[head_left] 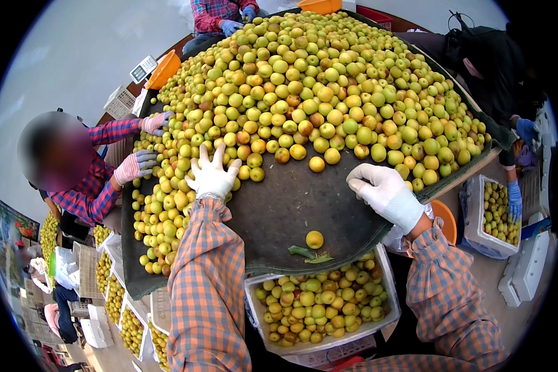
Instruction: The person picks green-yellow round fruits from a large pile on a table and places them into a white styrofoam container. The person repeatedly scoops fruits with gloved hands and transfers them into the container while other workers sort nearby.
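A big heap of small round yellow-green fruits, some blushed brown, looking like jujubes (304, 93), covers a table lined with dark cloth (285, 198). My left hand (212, 175), in a white knitted glove, spreads its fingers over the near left edge of the heap. My right hand (387, 193), gloved the same way, is above the cloth beside the heap's near right edge. Its fingers are curled in; whatever they may hold is hidden. One loose jujube (314, 239) lies near the table's front edge, with green leaves (310, 254) just below it.
Below the front edge stands a white foam box (387, 291) of jujubes. A co-worker's striped gloves (136, 166) touch the heap at left; blue gloves (231, 27) show at the far side. Another filled box (475, 232) and an orange tub (443, 218) stand at right.
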Demonstrator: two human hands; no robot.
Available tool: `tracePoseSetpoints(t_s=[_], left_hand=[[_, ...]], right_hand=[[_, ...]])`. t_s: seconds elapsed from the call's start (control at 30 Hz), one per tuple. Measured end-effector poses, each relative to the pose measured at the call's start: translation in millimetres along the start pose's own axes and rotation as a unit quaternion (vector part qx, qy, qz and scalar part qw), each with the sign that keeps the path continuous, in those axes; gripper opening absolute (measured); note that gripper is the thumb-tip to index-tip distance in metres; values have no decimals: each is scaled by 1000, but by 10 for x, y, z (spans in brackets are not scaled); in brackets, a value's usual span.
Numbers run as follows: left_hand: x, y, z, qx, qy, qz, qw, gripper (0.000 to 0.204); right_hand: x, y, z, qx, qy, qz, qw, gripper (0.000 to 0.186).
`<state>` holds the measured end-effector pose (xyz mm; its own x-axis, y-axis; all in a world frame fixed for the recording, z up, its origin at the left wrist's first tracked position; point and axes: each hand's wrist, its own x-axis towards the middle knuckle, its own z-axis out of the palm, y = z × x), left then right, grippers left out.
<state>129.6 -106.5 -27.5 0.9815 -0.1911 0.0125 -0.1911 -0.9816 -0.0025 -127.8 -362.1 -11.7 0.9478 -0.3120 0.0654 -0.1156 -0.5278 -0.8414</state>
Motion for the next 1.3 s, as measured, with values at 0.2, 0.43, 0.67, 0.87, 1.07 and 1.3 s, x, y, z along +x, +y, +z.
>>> tracePoseSetpoints(t_s=[0.2, 0.43, 0.67, 0.87, 1.07, 1.3], left_hand=[[-606, -105, -9, -11, -68, 291, 954, 76], [-632, 520, -650, -334, -20, 324, 885, 29], [-257, 1913, -535, -249, 208, 458, 827, 43], [-228, 2273, -67, -48, 74, 386, 918, 61], [-676, 1697, -15, -47, 19, 404, 913, 62], [-1407, 812, -91, -51, -17, 496, 866, 45]], right_hand=[[33, 43, 110, -60, 32, 13, 998, 23], [71, 46, 9, 110, 84, 106, 985, 26], [29, -46, 108, 199, 115, 91, 969, 21], [-71, -32, -4, 218, 126, 101, 963, 22], [-44, 36, -38, 270, 106, 96, 952, 21], [-31, 28, -102, 253, 130, 101, 953, 22]])
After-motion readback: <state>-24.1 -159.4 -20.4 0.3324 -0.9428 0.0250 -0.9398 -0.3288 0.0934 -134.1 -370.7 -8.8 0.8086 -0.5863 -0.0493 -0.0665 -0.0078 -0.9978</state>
